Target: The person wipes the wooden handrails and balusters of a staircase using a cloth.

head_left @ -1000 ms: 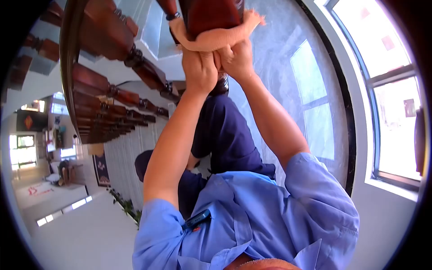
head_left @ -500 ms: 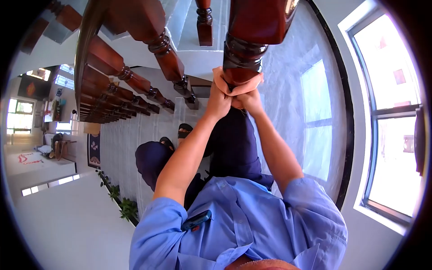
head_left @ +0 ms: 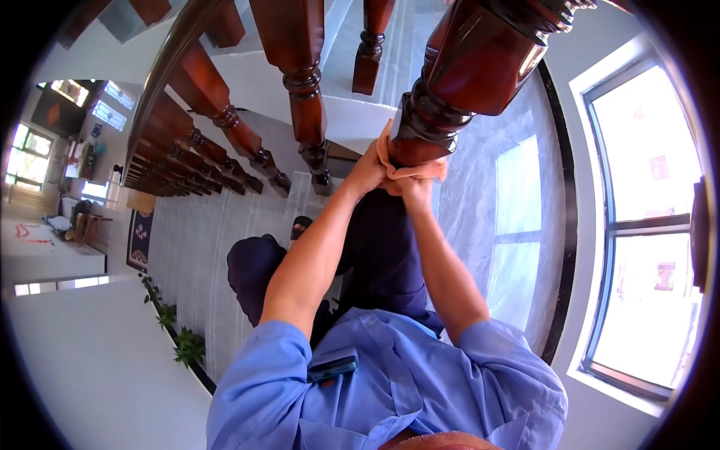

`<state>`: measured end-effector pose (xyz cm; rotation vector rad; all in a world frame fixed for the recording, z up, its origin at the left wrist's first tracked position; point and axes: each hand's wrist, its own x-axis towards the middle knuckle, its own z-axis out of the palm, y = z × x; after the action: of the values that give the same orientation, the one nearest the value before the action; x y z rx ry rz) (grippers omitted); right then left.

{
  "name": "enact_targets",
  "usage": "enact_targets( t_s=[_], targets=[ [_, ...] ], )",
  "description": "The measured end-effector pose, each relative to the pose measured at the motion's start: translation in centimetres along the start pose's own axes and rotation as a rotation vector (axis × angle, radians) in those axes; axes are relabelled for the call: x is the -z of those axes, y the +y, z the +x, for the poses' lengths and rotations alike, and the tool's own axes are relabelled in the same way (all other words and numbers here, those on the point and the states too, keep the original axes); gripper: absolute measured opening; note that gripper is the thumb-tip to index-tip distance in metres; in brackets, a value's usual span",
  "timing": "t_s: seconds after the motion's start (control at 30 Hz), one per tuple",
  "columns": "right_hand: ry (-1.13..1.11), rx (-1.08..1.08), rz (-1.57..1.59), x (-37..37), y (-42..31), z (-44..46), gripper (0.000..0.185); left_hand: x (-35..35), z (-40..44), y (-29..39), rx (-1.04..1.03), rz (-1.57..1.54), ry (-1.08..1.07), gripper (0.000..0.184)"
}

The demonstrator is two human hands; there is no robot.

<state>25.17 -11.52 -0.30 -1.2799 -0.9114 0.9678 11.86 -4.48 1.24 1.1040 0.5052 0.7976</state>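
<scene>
A thick, glossy red-brown wooden post with turned rings rises in front of me. An orange cloth is wrapped around its lower part, below the rings. My left hand grips the cloth on the left side of the post, fingers closed. On the near side, my right hand is closed on the same cloth, close beside the left one. Part of the fingers of both hands is hidden by the cloth and the post. One end of the cloth sticks up along the post's left side.
Turned wooden balusters under a curved handrail run down to the left beside grey marble stairs. A window is on the right. Green plants line the lower-left wall. A phone sits in the shirt pocket.
The camera view has turned, so the post now leans to the right. Both hands, still on the cloth, appear slightly lower, and the cloth's left end stands higher along the post.
</scene>
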Motion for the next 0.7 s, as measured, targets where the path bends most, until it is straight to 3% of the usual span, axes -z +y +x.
enact_targets(
  t_s=[0.07,0.13,0.17,0.2,0.23,0.3,0.37,0.4,0.5,0.57,0.63,0.67,0.7],
  targets=[
    [0.103,0.163,-0.05,-2.1,-1.8,-3.0,0.018,-0.6,0.0,1.0,0.062,-0.029,-0.002,0.098],
    [0.163,0.133,0.152,-2.5,0.0,-3.5,0.024,-3.6,-1.0,3.6,-0.375,-0.044,0.054,0.09],
    [0.188,0.081,0.289,-2.4,0.7,-3.5,0.029,-3.8,-1.3,3.2,-0.375,-0.037,0.058,0.09],
    [0.138,0.375,0.275,-2.5,-2.4,-2.9,0.043,-3.8,-1.5,2.6,-0.401,0.05,0.111,0.087],
    [0.058,0.495,0.332,-0.8,-1.7,-1.1,0.041,-4.1,-1.9,2.5,-0.428,0.135,0.167,0.084],
    [0.305,0.325,0.768,-1.2,-2.0,0.3,0.045,-5.3,-2.6,2.3,-0.433,0.204,0.213,0.079],
    [-0.086,0.125,0.961,-2.1,-7.9,1.2,0.042,-6.5,-2.3,2.0,-0.596,0.317,0.36,0.077],
    [-0.1,0.143,0.801,1.4,-2.7,4.8,0.043,-6.4,-1.9,1.1,-0.625,0.389,0.402,0.078],
    [-0.167,0.022,0.677,3.2,-1.5,8.0,0.039,-6.0,-1.4,0.0,-0.623,0.465,0.415,0.082],
    [-0.254,0.067,0.669,3.5,-1.5,8.5,0.038,-5.5,-0.9,0.7,-0.639,0.362,0.37,0.086],
    [-0.041,0.258,0.13,2.5,-2.5,6.2,0.037,-4.7,-1.1,2.0,-0.52,0.367,0.236,0.09],
    [0.056,0.222,0.224,1.8,-2.6,5.0,0.037,-4.5,-1.3,2.4,-0.537,0.23,0.222,0.085],
    [0.193,0.335,-0.39,1.3,-3.5,2.9,0.039,-4.2,-1.3,2.7,-0.548,0.228,0.228,0.085]
  ],
)
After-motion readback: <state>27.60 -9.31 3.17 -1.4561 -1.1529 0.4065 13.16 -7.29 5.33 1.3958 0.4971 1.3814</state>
